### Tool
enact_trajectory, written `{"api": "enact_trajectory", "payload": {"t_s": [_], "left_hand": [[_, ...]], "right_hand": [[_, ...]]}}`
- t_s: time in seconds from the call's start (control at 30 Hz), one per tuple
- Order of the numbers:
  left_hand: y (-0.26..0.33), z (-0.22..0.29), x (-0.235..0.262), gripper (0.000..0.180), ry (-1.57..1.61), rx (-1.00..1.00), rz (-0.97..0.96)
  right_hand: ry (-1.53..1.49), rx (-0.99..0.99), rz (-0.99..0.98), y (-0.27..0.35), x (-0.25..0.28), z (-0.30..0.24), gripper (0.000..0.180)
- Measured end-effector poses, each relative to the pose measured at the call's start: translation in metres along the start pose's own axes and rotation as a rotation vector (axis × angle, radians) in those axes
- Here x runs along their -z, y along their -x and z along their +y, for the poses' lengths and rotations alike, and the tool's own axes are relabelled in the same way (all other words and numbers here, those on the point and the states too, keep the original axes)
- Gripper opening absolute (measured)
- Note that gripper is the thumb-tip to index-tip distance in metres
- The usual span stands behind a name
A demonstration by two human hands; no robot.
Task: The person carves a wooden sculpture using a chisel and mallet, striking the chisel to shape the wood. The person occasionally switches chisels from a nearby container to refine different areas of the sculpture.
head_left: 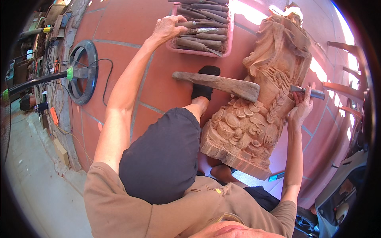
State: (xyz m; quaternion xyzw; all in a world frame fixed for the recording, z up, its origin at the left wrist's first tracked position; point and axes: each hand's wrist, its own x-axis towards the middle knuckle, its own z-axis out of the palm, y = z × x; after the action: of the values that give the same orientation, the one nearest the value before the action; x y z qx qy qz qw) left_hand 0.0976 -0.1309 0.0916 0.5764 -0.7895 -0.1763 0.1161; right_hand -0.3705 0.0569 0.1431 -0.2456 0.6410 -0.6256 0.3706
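A carved wooden figure (274, 75) lies in front of me, its thick base toward my body and its draped upper part pointing away. My right hand (302, 105) is at the figure's right side, closed around a carving chisel (317, 93) with a metal end showing on the right. Far out to the left, my left hand (168, 29) reaches into a pink basket (228, 47) packed with chisels. Its fingers and thumb close on the end of one chisel (192, 24) lying among the others. A wooden mallet (222, 84) rests with its head against the carving.
My black-socked foot (203, 89) stands on the red tiled floor (158, 93) under the mallet handle. Left is a round black stand base (83, 71) with a pole and cable. A wooden chair (349, 89) stands at the right; cluttered tools line the far left.
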Motion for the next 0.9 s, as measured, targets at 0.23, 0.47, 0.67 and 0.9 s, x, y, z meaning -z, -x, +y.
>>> {"api": "enact_trajectory", "payload": {"t_s": [0.23,0.47,0.67,0.9], "left_hand": [[-0.022,0.001,-0.016,0.028,-0.067,-0.106,0.100],[-0.013,-0.001,-0.015,0.020,-0.086,-0.066,0.088],[0.007,-0.016,-0.015,0.018,-0.176,-0.011,-0.012],[0.006,-0.017,-0.025,0.017,-0.429,-0.076,-0.091]], "right_hand": [[-0.023,0.005,0.021,0.001,-0.003,0.002,0.051],[-0.037,0.036,0.010,-0.003,0.005,0.007,0.050],[-0.016,0.019,0.006,0.003,-0.003,-0.001,0.052],[-0.027,0.023,0.019,0.000,0.001,0.004,0.050]]}}
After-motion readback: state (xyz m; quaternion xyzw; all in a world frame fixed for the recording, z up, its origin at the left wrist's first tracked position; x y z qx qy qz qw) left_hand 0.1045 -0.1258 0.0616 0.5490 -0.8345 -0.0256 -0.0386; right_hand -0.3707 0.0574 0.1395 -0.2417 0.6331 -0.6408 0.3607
